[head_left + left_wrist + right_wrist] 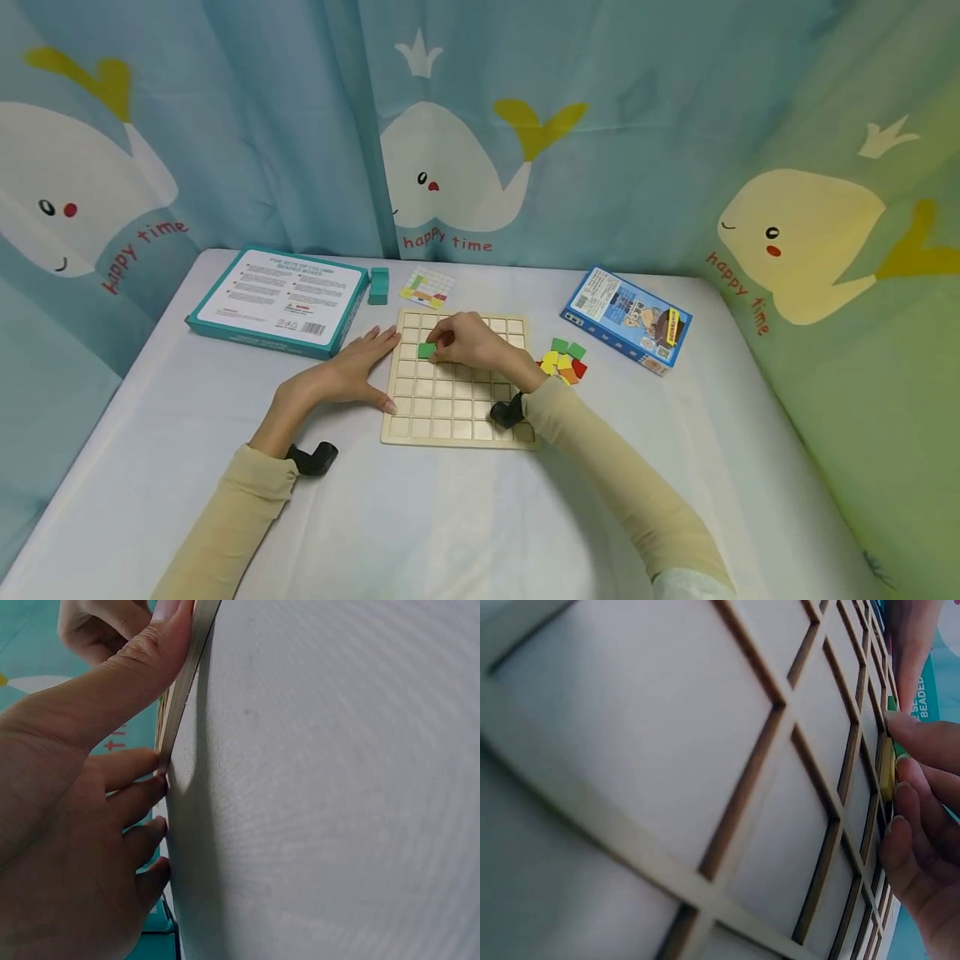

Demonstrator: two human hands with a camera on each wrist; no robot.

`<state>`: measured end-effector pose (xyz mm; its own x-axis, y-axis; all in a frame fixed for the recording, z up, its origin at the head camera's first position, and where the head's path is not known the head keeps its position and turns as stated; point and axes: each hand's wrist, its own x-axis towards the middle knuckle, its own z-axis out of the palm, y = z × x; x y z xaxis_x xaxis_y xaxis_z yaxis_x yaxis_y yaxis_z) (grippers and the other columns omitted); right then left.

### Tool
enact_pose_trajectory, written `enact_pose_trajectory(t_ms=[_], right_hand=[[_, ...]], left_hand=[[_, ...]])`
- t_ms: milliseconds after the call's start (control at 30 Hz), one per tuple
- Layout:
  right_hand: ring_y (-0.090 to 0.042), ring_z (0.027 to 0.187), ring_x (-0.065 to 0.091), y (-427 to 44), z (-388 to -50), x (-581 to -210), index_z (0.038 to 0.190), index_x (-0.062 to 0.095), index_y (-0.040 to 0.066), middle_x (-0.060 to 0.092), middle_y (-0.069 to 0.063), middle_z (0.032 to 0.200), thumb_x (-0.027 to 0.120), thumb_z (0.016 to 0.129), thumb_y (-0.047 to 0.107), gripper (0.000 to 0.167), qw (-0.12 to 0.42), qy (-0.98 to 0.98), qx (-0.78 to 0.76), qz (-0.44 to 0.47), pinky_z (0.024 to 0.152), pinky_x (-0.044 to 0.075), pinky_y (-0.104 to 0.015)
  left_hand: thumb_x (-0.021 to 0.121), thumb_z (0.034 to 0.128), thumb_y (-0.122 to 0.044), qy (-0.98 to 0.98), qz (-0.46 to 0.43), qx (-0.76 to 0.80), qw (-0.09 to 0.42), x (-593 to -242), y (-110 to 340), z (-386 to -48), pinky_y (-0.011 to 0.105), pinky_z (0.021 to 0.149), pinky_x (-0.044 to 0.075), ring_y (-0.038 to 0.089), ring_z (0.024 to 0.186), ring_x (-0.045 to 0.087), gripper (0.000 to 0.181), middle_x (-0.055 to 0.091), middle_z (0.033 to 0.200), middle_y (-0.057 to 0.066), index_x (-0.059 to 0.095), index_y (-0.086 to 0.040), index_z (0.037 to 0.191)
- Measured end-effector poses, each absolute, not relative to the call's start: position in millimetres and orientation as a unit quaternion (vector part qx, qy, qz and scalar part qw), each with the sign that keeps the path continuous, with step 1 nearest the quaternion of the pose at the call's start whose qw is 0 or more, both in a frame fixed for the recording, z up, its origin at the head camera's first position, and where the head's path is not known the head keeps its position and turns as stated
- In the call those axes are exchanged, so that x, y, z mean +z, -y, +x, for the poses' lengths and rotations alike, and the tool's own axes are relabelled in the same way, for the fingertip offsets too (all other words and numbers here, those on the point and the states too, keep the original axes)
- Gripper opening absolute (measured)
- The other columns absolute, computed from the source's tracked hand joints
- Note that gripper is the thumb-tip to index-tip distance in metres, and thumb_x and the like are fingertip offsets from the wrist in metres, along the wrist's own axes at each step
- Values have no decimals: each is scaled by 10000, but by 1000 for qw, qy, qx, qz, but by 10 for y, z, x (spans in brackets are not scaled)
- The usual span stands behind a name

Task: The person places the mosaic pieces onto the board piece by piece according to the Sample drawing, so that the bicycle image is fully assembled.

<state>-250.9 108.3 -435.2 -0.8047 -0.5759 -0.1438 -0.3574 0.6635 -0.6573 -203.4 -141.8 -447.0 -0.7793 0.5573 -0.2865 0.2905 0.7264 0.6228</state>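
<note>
A wooden grid board (442, 427) lies flat on the table. My right hand (480, 343) is over its upper left part, thumb and fingers pinching a green square tile (426, 351) at a cell. In the right wrist view, green shows between the fingertips (901, 720), and a yellowish piece (887, 769) sits by them on the grid; its full shape is hidden. My left hand (347, 372) rests spread along the board's left edge, with thumb and fingers touching the rim, as the left wrist view also shows.
Loose green, yellow, orange and red tiles (564, 363) lie right of the board, partly behind my right wrist. A pattern card (427, 286) and teal block (378, 286) lie beyond it. A teal box (277, 300) stands left, a blue box (628, 318) right. Curtains (637, 167) surround the table.
</note>
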Motion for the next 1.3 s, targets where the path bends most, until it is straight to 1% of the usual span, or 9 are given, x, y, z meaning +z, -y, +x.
enact_pose_trajectory(t_ms=[133, 267, 433, 567, 867, 1100, 1300], right_hand=[[-85, 739, 610, -1098, -2510, -4328, 1169, 759, 29, 725, -20, 858, 798, 911, 170, 296, 173, -897, -307, -266, 724, 509, -213], [-86, 743, 625, -1195, -2491, -4304, 1191, 752, 37, 730, -17, 868, 774, 926, 152, 290, 165, -895, -313, -269, 733, 524, -226], [-118, 796, 653, -1379, -2435, -4261, 1174, 760, 41, 752, -40, 935, 736, 944, 113, 242, 151, -893, -334, -260, 765, 555, -263], [-129, 820, 660, -1537, -2387, -4253, 1155, 772, 53, 764, -45, 982, 734, 948, 108, 217, 142, -897, -343, -239, 764, 560, -271], [-136, 802, 645, -1844, -2284, -4254, 1137, 779, 47, 735, -50, 907, 720, 948, 108, 208, 112, -908, -342, -213, 738, 535, -271], [-162, 835, 654, -2047, -2247, -4233, 1138, 779, 67, 735, -64, 954, 719, 953, 133, 205, 112, -911, -350, -185, 759, 541, -296], [-189, 821, 635, -2237, -2257, -4238, 1127, 781, 74, 736, -83, 972, 725, 962, 158, 194, 118, -919, -342, -159, 720, 535, -284]], left_hand=[[899, 766, -424, -897, 234, 293, 233, -4473, 1437, -2036, 599, 1284, 41, 410, 1596, -24, 1208, 70, 1736, 152, 171, -19, 1641], [898, 766, -426, -895, 236, 299, 232, -4473, 1438, -2029, 610, 1280, 46, 416, 1594, -19, 1208, 76, 1734, 158, 171, -17, 1640], [901, 765, -417, -896, 235, 299, 230, -4471, 1423, -2023, 596, 1285, 49, 403, 1598, -11, 1206, 85, 1733, 157, 173, -21, 1641], [909, 759, -393, -897, 234, 299, 228, -4462, 1421, -2011, 599, 1284, 50, 410, 1596, -6, 1208, 93, 1729, 174, 176, -3, 1636], [912, 758, -385, -899, 230, 296, 226, -4452, 1440, -1989, 608, 1281, 56, 413, 1595, -4, 1207, 97, 1728, 177, 176, -7, 1637], [904, 766, -390, -900, 231, 293, 226, -4440, 1447, -1993, 618, 1277, 75, 421, 1594, 10, 1199, 97, 1727, 183, 174, -13, 1639], [904, 768, -389, -899, 231, 295, 226, -4429, 1447, -1989, 614, 1278, 71, 417, 1595, 1, 1202, 92, 1728, 179, 168, -11, 1640]])
